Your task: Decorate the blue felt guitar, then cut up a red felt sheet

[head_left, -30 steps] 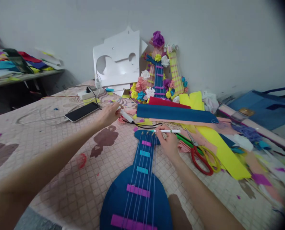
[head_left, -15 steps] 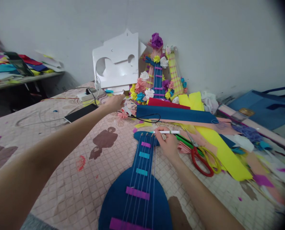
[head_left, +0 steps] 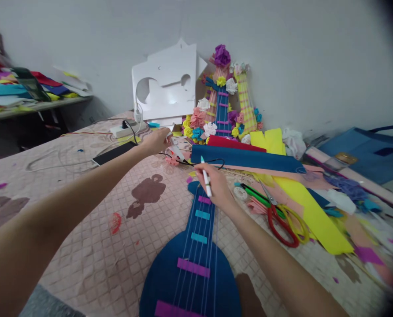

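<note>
My left hand (head_left: 157,141) reaches to the back of the table, its fingers curled round a white corded glue gun (head_left: 177,152); part of its body is hidden by the hand. In my right hand (head_left: 216,185) is a white pen (head_left: 206,181) with a teal tip, pointing up and away. That hand hovers over the head of a blue toy guitar (head_left: 161,268), hiding part of it. Pale strings run along the guitar, over purple and light blue strips. A small white spool (head_left: 240,193) lies right of my right hand.
Red-handled scissors (head_left: 282,229), a green cutter (head_left: 261,196) and yellow paper (head_left: 312,211) lie on the right. Flower-trimmed toy guitars (head_left: 223,110) and white cut-out boards (head_left: 170,88) lean on the wall. A power strip (head_left: 127,129) and black cord (head_left: 213,160) lie behind.
My right hand has moved left across the guitar's head, and the pen has swung from lying level to pointing upward. The spool has come into view. My left hand stays at the glue gun.
</note>
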`<state>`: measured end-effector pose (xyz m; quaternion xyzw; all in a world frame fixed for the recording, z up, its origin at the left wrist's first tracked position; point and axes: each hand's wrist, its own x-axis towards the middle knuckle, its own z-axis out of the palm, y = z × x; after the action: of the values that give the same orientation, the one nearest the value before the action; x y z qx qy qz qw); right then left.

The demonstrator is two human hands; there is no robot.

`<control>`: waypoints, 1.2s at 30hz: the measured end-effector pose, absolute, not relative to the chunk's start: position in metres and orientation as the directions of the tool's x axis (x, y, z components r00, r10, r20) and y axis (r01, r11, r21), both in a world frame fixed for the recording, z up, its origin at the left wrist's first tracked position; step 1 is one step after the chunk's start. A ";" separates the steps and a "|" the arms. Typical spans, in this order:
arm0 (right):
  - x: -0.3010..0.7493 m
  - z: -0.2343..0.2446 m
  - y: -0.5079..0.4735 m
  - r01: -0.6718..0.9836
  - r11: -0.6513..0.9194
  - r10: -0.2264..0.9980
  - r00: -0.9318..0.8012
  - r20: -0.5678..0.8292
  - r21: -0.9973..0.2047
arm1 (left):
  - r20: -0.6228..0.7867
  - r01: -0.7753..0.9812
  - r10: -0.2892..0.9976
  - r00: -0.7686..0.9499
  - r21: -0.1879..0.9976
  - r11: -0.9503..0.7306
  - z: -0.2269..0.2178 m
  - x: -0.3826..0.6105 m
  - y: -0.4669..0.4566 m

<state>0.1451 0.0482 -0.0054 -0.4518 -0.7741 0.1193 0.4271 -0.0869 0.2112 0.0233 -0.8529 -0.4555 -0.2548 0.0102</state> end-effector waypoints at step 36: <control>0.100 -0.012 0.125 0.912 0.402 0.895 -0.372 0.247 -0.085 | 0.399 0.764 0.684 0.610 -0.069 -0.641 -0.033 -0.195 0.083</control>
<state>0.1002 0.1249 -0.0118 -0.5459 -0.8275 -0.0330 0.1275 -0.1950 0.0827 -0.0334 -0.8897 -0.4070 -0.1708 0.1170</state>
